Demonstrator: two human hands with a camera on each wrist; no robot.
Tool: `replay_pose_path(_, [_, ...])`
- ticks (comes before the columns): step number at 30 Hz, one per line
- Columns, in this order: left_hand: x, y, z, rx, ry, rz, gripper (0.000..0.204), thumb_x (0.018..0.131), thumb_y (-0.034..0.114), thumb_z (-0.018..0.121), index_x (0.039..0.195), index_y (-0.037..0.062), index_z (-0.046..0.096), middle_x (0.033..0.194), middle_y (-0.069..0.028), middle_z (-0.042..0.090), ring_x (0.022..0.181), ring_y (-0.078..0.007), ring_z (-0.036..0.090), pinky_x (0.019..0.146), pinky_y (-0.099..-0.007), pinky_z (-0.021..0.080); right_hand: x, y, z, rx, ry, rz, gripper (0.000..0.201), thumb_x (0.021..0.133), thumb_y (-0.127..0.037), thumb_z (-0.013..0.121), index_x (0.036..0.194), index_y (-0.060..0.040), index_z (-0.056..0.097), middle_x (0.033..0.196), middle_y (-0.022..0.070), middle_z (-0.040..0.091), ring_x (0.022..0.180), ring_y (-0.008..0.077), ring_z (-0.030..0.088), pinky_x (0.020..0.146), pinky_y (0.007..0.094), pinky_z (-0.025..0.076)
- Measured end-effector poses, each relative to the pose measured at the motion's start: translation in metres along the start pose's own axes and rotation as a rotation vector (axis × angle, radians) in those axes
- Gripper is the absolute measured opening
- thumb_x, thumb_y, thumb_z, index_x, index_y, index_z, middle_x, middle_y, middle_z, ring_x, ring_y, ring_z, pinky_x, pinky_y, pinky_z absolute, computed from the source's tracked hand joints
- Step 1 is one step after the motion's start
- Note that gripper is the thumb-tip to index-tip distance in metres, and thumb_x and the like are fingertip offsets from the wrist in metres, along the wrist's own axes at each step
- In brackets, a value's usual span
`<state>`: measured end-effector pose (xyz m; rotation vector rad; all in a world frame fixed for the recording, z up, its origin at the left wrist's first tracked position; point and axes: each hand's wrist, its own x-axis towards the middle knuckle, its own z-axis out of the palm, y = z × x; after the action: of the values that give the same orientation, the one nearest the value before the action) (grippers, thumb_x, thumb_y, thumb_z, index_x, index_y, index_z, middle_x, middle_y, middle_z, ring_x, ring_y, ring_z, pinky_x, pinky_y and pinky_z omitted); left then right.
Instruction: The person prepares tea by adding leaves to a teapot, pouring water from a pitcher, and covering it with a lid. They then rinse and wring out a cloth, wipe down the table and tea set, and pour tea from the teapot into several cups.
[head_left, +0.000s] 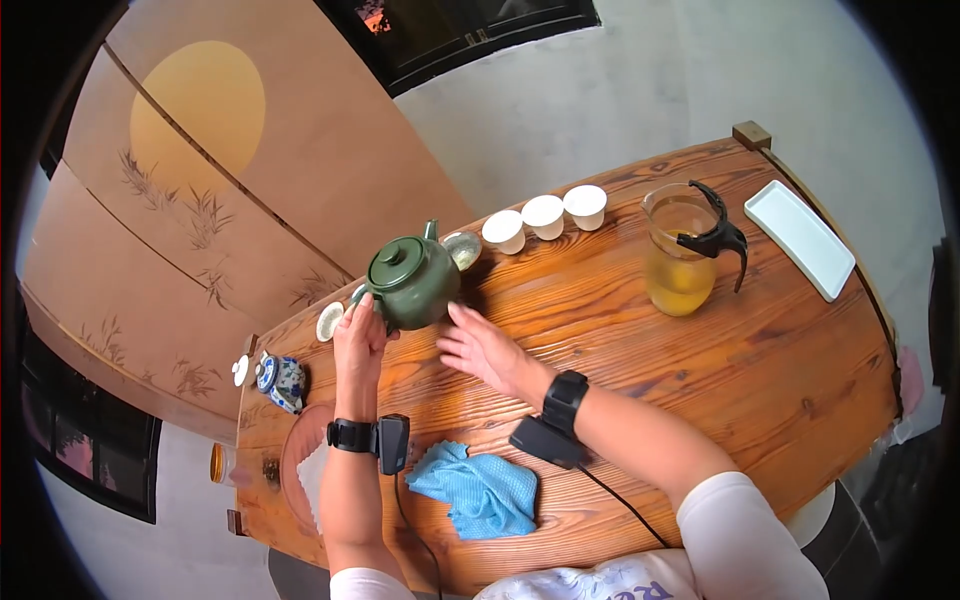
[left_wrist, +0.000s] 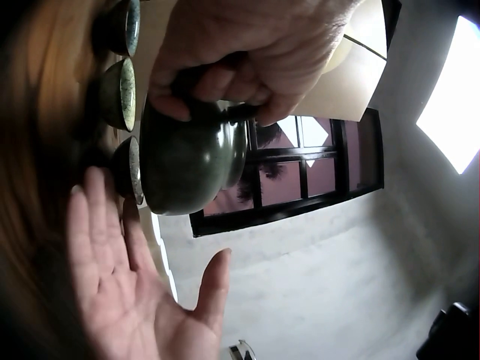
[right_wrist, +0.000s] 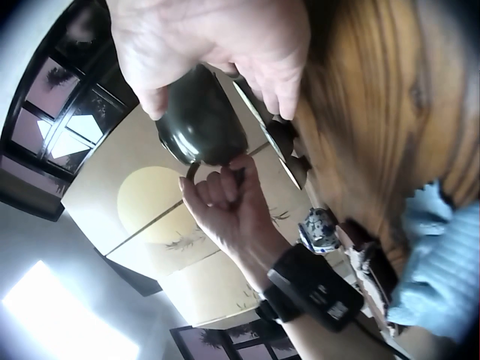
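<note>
The left hand [head_left: 360,345] grips the green teapot [head_left: 412,283] by its handle, likely to control its tilt; the right hand [head_left: 490,350], open beside it, seems ready to steady it.

The wooden table [head_left: 780,380] spreads beneath the grip of the left hand [head_left: 360,348]. Right of that grip sit a small bowl [head_left: 462,251], three white cups [head_left: 544,217] in a row, a glass pitcher [head_left: 680,287] of yellow liquid and, farthest right, a white tray [head_left: 800,240]. Left of the grip are a small pale cup [head_left: 330,322] and a blue-and-white pot [head_left: 283,383]; nearer the body than the grip, a round pink tray [head_left: 294,457] and a crumpled blue cloth [head_left: 482,492]
</note>
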<state>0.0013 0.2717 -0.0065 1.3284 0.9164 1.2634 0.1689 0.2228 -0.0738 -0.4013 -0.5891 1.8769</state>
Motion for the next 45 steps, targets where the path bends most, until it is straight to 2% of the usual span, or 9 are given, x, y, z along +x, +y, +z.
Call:
replay_pose_path(4, [-0.004,-0.007,0.012,-0.051,0.015,-0.006,0.033,0.087,0.026,0.051,0.059,0.0153,0.038,0.043,0.0053,0.026,0.038,-0.0067,0.025,0.044,-0.0277,0.039,0.022,-0.010,-0.011,0.215,-0.146,-0.040,0.088,0.075,-0.051,0.060,0.136,-0.0093,0.013,0.138,0.0159,0.020,0.128,0.0279,0.020,0.104,0.0438,0.020])
replay_pose_path(8, [-0.009,-0.019,0.028,-0.153,0.004,0.001,0.033,0.087,0.023,0.051,0.058,0.0136,0.039,0.043,0.0045,0.029,0.037,-0.0072,0.025,0.043,-0.0266,0.036,0.034,-0.013,-0.014,0.400,-0.222,-0.129,0.071,0.075,-0.041,0.065,0.130,-0.0138,0.028,0.130,0.0091,0.034,0.121,0.0231,0.033,0.097,0.0462,0.031])
replay_pose_path(15, [-0.010,-0.018,0.050,-0.086,-0.008,-0.022,0.027,0.088,0.025,0.051,0.066,0.0110,0.045,0.047,0.0046,0.034,0.040,-0.0057,0.029,0.045,-0.0237,0.038,0.034,-0.014,-0.021,0.332,-0.075,-0.298,0.062,0.076,-0.029,0.067,0.126,-0.0131,0.032,0.122,0.0067,0.041,0.113,0.0202,0.042,0.091,0.0387,0.040])
replay_pose_path(20, [-0.013,-0.007,0.058,0.401,0.022,0.209,0.020,0.084,0.018,0.058,0.091,0.0038,0.044,0.068,-0.0016,0.051,0.053,-0.0060,0.046,0.047,-0.0212,0.040,0.029,-0.017,-0.021,0.290,-0.041,-0.374,0.056,0.078,-0.026,0.066,0.123,-0.0115,0.036,0.118,0.0068,0.044,0.109,0.0191,0.045,0.088,0.0374,0.042])
replay_pose_path(22, [-0.011,0.006,0.068,0.389,0.037,0.219,0.034,0.081,0.012,0.061,0.106,0.0028,0.041,0.068,-0.0031,0.053,0.054,-0.0068,0.049,0.044,-0.0200,0.040,0.027,-0.017,-0.018,0.324,-0.025,-0.366,0.056,0.077,-0.025,0.066,0.122,-0.0110,0.036,0.116,0.0065,0.045,0.107,0.0186,0.046,0.087,0.0369,0.043])
replay_pose_path(25, [-0.003,0.023,0.074,0.751,-0.172,0.131,0.064,0.074,0.007,0.066,0.130,0.0136,0.035,0.055,0.0017,0.043,0.043,-0.0048,0.043,0.038,-0.0201,0.033,0.027,-0.020,-0.017,0.310,0.000,-0.393,0.054,0.077,-0.024,0.067,0.120,-0.0105,0.038,0.114,0.0058,0.047,0.105,0.0176,0.048,0.086,0.0361,0.044])
replay_pose_path(29, [0.008,0.033,0.080,0.821,-0.267,0.039,0.061,0.078,0.005,0.062,0.132,0.0131,0.035,0.051,0.0052,0.041,0.041,-0.0033,0.040,0.035,-0.0189,0.033,0.027,-0.023,-0.019,0.324,0.006,-0.415,0.051,0.077,-0.023,0.067,0.118,-0.0101,0.039,0.111,0.0050,0.048,0.102,0.0164,0.049,0.083,0.0358,0.046])
replay_pose_path(39, [0.011,0.038,0.088,0.791,-0.240,-0.010,0.044,0.084,0.004,0.051,0.126,0.0161,0.045,0.087,-0.0049,0.059,0.040,-0.0050,0.044,0.035,-0.0211,0.039,0.025,-0.025,-0.018,0.282,0.066,-0.396,0.053,0.075,-0.031,0.069,0.114,-0.0098,0.042,0.108,0.0039,0.049,0.098,0.0151,0.051,0.081,0.0343,0.046])
replay_pose_path(45, [0.014,0.039,0.090,0.800,-0.252,-0.039,0.043,0.085,0.004,0.049,0.126,0.0163,0.045,0.085,-0.0036,0.059,0.039,-0.0047,0.042,0.034,-0.0211,0.037,0.024,-0.026,-0.018,0.294,0.094,-0.369,0.052,0.074,-0.032,0.069,0.113,-0.0104,0.043,0.107,0.0035,0.051,0.096,0.0146,0.052,0.079,0.0337,0.047])
